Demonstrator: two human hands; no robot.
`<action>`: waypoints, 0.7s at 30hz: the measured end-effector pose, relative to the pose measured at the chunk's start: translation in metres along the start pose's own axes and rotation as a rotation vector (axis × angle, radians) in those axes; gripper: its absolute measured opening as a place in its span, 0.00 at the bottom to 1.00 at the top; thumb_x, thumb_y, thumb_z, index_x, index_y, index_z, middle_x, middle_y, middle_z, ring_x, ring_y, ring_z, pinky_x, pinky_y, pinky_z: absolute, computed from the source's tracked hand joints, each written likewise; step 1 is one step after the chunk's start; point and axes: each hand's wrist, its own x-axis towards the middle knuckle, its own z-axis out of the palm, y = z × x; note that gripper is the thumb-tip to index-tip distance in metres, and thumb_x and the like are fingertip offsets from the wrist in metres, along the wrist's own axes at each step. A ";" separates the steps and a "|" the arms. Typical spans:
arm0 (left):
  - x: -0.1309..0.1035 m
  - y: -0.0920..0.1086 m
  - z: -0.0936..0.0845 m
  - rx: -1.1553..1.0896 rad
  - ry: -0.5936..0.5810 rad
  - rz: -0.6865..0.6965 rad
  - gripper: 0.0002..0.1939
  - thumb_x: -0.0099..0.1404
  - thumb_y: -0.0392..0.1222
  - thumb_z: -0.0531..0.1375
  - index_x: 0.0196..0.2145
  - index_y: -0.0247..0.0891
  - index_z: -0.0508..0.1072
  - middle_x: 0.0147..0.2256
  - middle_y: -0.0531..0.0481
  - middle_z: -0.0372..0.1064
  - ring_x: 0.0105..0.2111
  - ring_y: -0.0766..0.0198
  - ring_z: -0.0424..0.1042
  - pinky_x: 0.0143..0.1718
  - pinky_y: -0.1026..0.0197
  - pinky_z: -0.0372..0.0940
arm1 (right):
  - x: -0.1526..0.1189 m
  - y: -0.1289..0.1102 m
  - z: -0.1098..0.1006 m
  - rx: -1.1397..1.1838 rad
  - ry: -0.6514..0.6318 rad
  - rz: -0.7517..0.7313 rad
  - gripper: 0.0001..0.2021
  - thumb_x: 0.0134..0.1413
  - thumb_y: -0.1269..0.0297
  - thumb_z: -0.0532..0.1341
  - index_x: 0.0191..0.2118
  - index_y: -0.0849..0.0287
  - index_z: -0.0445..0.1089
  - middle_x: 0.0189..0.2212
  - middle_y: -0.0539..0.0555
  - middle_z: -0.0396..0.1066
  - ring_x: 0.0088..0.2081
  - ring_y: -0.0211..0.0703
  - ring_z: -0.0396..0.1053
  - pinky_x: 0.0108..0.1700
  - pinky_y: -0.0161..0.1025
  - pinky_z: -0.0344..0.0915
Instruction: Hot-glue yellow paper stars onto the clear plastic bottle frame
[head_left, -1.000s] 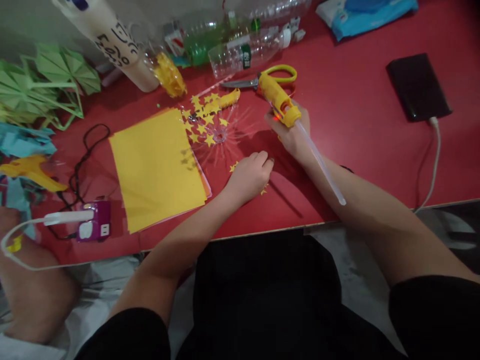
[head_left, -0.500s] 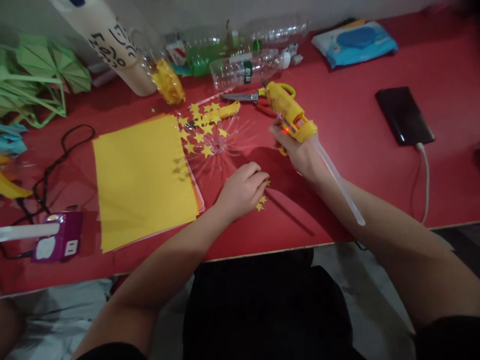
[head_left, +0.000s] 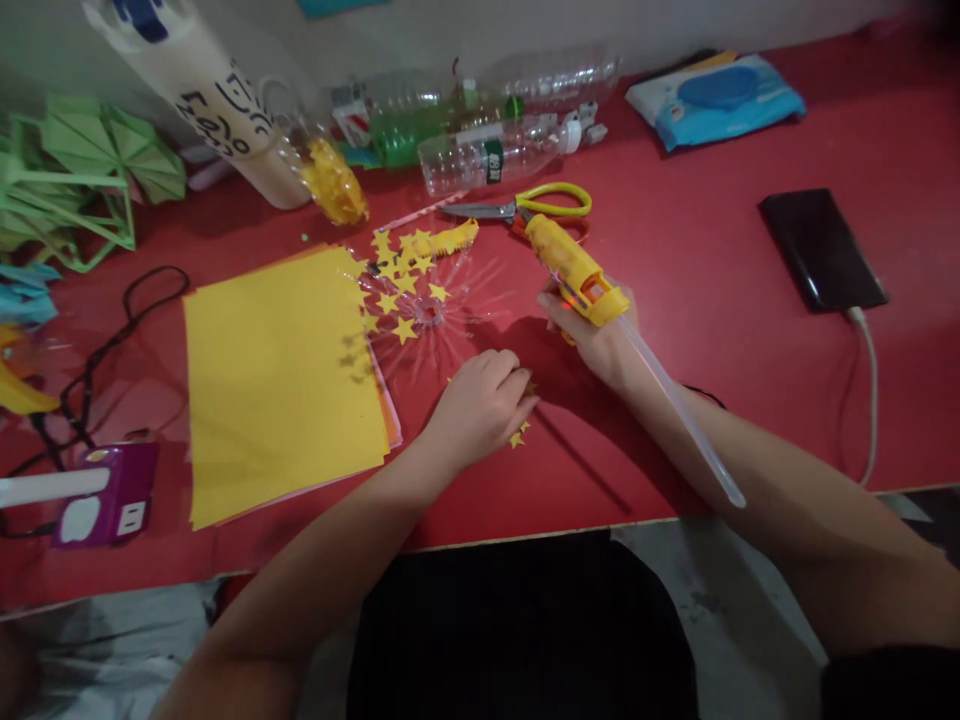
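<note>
My right hand [head_left: 600, 345] grips a yellow glue gun [head_left: 574, 262], a long clear glue stick [head_left: 682, 415] poking out of its back. The gun's nozzle points away from me, close to the scissors [head_left: 551, 203]. Low over the table, my left hand [head_left: 486, 405] has its fingers curled together; what they pinch is hidden. Small yellow paper stars [head_left: 519, 436] lie by its fingertips. Beyond that hand, larger yellow stars [head_left: 405, 330] sit on the strips of a cut clear plastic bottle piece [head_left: 430, 313], spread out like a flower.
Yellow paper sheets [head_left: 285, 390] are stacked left. Along the wall are a tumbler [head_left: 217, 110], plastic bottles [head_left: 487, 160] and a wipes pack [head_left: 720, 100]. A phone [head_left: 823, 248] on a cable lies right. A purple power socket [head_left: 105, 495] and black cord are at far left.
The glue gun has come slightly toward me, uncovering the yellow scissor handle. My left hand stays in nearly the same place. The camera view has tilted up a little.
</note>
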 end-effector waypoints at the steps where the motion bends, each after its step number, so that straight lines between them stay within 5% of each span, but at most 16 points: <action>1: 0.001 0.000 -0.001 0.002 -0.003 -0.001 0.12 0.69 0.43 0.55 0.35 0.31 0.72 0.35 0.41 0.69 0.33 0.57 0.67 0.34 0.56 0.62 | 0.000 0.000 0.000 0.003 -0.002 0.003 0.17 0.44 0.46 0.65 0.28 0.54 0.64 0.22 0.49 0.63 0.28 0.43 0.65 0.36 0.44 0.67; 9: 0.007 0.012 0.003 0.220 0.102 0.118 0.14 0.65 0.27 0.51 0.23 0.35 0.66 0.24 0.46 0.64 0.25 0.60 0.63 0.24 0.58 0.55 | 0.000 -0.002 -0.001 0.030 0.019 0.001 0.19 0.42 0.43 0.65 0.28 0.54 0.64 0.20 0.46 0.60 0.24 0.38 0.58 0.32 0.40 0.62; 16: 0.002 0.010 -0.003 0.218 0.077 0.090 0.12 0.66 0.33 0.54 0.25 0.36 0.66 0.26 0.46 0.65 0.26 0.60 0.64 0.26 0.58 0.57 | 0.000 0.000 -0.004 -0.023 -0.011 -0.083 0.18 0.46 0.45 0.65 0.29 0.55 0.65 0.23 0.48 0.64 0.27 0.40 0.61 0.36 0.41 0.62; 21: 0.002 0.012 -0.006 0.248 0.129 0.135 0.14 0.65 0.27 0.52 0.23 0.36 0.65 0.23 0.47 0.63 0.24 0.60 0.62 0.24 0.58 0.54 | 0.000 0.000 -0.005 -0.024 -0.048 -0.087 0.17 0.44 0.46 0.66 0.29 0.53 0.65 0.24 0.48 0.64 0.29 0.41 0.62 0.38 0.41 0.63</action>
